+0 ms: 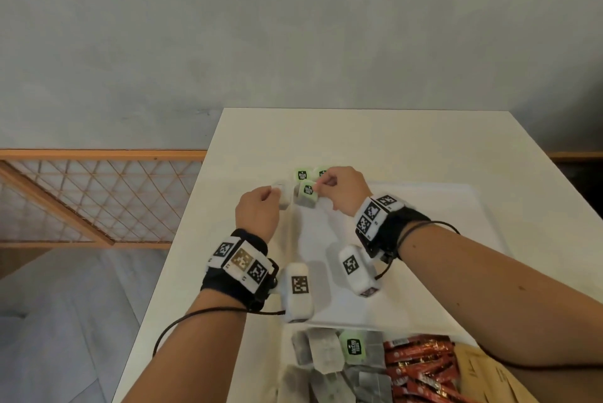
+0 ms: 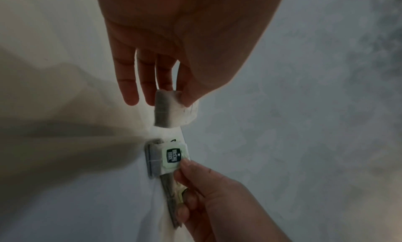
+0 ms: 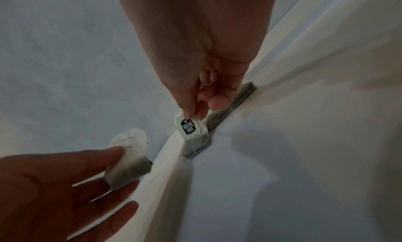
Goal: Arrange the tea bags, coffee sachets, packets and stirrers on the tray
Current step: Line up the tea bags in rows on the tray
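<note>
My left hand [image 1: 275,194] pinches a white tea bag [image 1: 283,197] between thumb and fingers, just above the far left corner of the white tray [image 1: 434,233]. In the left wrist view this tea bag [image 2: 174,110] hangs from my left hand [image 2: 174,95]. My right hand [image 1: 319,186] pinches the green tag of another tea bag [image 1: 308,194], which stands on the tray's corner. The right wrist view shows my right hand [image 3: 193,115] on that green-tagged tea bag [image 3: 191,130]. Two more green-tagged tea bags [image 1: 301,174] lie just behind it.
At the near edge of the white table [image 1: 359,135] lie a pile of tea bags [image 1: 326,357], red coffee sachets [image 1: 421,366] and brown packets [image 1: 483,373]. A wooden lattice railing [image 1: 98,197] runs to the left of the table.
</note>
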Available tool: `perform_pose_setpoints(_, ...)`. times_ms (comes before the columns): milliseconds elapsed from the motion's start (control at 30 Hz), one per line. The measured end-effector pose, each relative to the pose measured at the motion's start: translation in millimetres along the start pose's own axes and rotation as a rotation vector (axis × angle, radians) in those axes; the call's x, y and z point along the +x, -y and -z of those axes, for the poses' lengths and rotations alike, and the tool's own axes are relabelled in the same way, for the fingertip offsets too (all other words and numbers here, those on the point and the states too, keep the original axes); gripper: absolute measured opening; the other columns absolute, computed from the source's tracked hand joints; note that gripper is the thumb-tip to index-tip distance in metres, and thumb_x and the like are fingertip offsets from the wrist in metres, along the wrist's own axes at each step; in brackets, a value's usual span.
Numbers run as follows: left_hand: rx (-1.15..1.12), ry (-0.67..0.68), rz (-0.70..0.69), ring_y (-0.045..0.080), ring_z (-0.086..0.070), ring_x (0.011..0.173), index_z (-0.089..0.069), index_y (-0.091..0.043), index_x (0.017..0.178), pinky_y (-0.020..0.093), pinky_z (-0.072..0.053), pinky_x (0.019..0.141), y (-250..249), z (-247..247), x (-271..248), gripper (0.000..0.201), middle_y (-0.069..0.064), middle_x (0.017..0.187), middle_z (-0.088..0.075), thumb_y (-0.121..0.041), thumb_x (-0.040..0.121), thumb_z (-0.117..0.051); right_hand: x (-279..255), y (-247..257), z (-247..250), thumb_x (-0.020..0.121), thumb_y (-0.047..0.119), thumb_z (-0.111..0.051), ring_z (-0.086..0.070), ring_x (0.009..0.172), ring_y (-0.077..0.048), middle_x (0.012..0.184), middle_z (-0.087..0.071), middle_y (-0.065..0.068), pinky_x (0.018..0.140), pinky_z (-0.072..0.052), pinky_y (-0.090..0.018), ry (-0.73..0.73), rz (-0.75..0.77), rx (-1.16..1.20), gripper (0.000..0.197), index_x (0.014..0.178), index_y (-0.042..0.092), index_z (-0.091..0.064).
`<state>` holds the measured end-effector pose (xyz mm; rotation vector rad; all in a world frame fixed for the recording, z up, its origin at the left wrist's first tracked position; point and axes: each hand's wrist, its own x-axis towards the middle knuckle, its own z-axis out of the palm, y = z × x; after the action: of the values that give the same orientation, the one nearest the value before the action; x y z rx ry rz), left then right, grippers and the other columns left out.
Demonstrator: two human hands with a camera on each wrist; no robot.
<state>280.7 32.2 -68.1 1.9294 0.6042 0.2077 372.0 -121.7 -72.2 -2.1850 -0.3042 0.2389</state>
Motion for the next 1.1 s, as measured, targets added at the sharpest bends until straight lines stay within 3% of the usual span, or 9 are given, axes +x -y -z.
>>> perform_pose_setpoints(100, -0.048, -0.031, -0.004, 0.037, -0.065, 0.088, -0.07, -0.005, 0.083, 0.053, -0.054, 0.084, 5.6, 2.4, 3.4, 0.041, 0.015, 0.085, -0.07, -0.04, 0.085, -0.049, 13.1, 2.9, -6.4, 0.087, 0.02, -0.071, -0.058, 0.07, -0.011, 0.073, -0.061, 0.007, 0.046, -0.043, -0.011, -0.01, 0.029, -0.053, 0.009, 0.085, 0.011, -0.071)
perform_pose_setpoints(233, -0.081, -0.063, 0.031, 0.028, -0.066, 0.088, -0.072, -0.016, 0.079, 0.049, -0.054, 0.086, 10.5, 4.1, 6.6, 0.021, 0.002, 0.082, -0.071, -0.031, 0.091, -0.062, 24.0, 6.0, -7.9, 0.087, 0.02, -0.071, -0.059, 0.077, -0.014, 0.081, -0.067, -0.001, 0.07, -0.045, -0.023, -0.036, 0.022, -0.118, 0.01, 0.086, 0.01, -0.071)
perform_pose_setpoints(500, -0.129, -0.038, -0.004, 0.02, -0.066, 0.083, -0.072, -0.015, 0.09, 0.045, -0.055, 0.086, 1.7, -2.4, 1.1, 0.011, -0.001, 0.083, -0.071, -0.025, 0.086, -0.07, 1.4, 18.2, 6.2, 0.088, 0.033, -0.065, -0.058, 0.069, -0.01, 0.086, -0.07, 0.001, 0.061, -0.045, -0.024, -0.015, 0.012, 0.109, 0.021, 0.092, 0.015, -0.073)
perform_pose_setpoints(567, -0.138, -0.002, -0.018, 0.02, -0.066, 0.081, -0.071, -0.014, 0.088, 0.046, -0.055, 0.087, -6.1, -6.2, -4.9, 0.01, -0.002, 0.082, -0.07, -0.024, 0.087, -0.069, -12.2, 22.5, 12.4, 0.089, 0.03, -0.063, -0.054, 0.058, -0.011, 0.076, -0.068, 0.003, 0.053, -0.045, -0.027, 0.078, 0.002, 0.182, 0.017, 0.09, 0.016, -0.073)
perform_pose_setpoints(667, -0.128, 0.065, -0.021, 0.019, -0.066, 0.083, -0.069, -0.017, 0.09, 0.047, -0.055, 0.088, -16.0, -14.6, -11.1, 0.009, -0.004, 0.081, -0.069, -0.024, 0.088, -0.067, -26.4, 22.1, 20.0, 0.088, 0.023, -0.067, -0.053, 0.053, -0.01, 0.059, -0.06, 0.004, 0.057, -0.048, -0.029, 0.105, 0.007, 0.162, 0.012, 0.08, 0.015, -0.07)
perform_pose_setpoints(767, -0.12, 0.029, -0.06, 0.017, -0.064, 0.093, -0.063, -0.022, 0.097, 0.033, -0.052, 0.086, -24.2, -21.5, -19.8, 0.013, -0.005, 0.097, -0.066, -0.023, 0.086, -0.07, -41.2, 21.3, 30.2, 0.088, 0.019, -0.066, -0.05, 0.041, -0.005, 0.051, -0.059, 0.008, 0.048, -0.043, -0.022, 0.031, -0.028, 0.158, 0.015, 0.077, 0.008, -0.068)
perform_pose_setpoints(867, -0.095, 0.007, -0.107, 0.015, -0.059, 0.093, -0.058, -0.019, 0.1, 0.023, -0.042, 0.079, -33.5, -26.4, -28.7, 0.022, -0.002, 0.103, -0.06, -0.021, 0.084, -0.073, -51.4, 19.9, 39.1, 0.084, 0.018, -0.066, -0.05, 0.036, -0.009, 0.052, -0.063, -0.001, 0.045, -0.038, -0.021, -0.059, -0.055, 0.141, 0.015, 0.077, 0.005, -0.065)
perform_pose_setpoints(1000, -0.066, 0.211, -0.075, 0.015, -0.061, 0.096, -0.062, -0.014, 0.107, 0.034, -0.051, 0.084, -39.8, -32.8, -37.5, 0.037, -0.006, 0.096, -0.061, -0.029, 0.078, -0.079, -58.7, 24.3, 43.0, 0.082, 0.017, -0.064, -0.051, 0.045, -0.011, 0.059, -0.063, 0.0, 0.052, -0.041, -0.023, -0.105, -0.042, 0.089, 0.014, 0.075, 0.005, -0.063)
perform_pose_setpoints(1100, -0.061, 0.217, -0.09, 0.017, -0.064, 0.095, -0.061, -0.018, 0.1, 0.038, -0.054, 0.083, -38.9, -36.4, -39.4, 0.031, -0.003, 0.095, -0.067, -0.027, 0.077, -0.08, -63.0, 28.3, 44.0, 0.082, 0.018, -0.063, -0.051, 0.044, -0.014, 0.057, -0.064, -0.001, 0.049, -0.041, -0.022, -0.074, -0.047, 0.094, 0.014, 0.076, 0.005, -0.065)
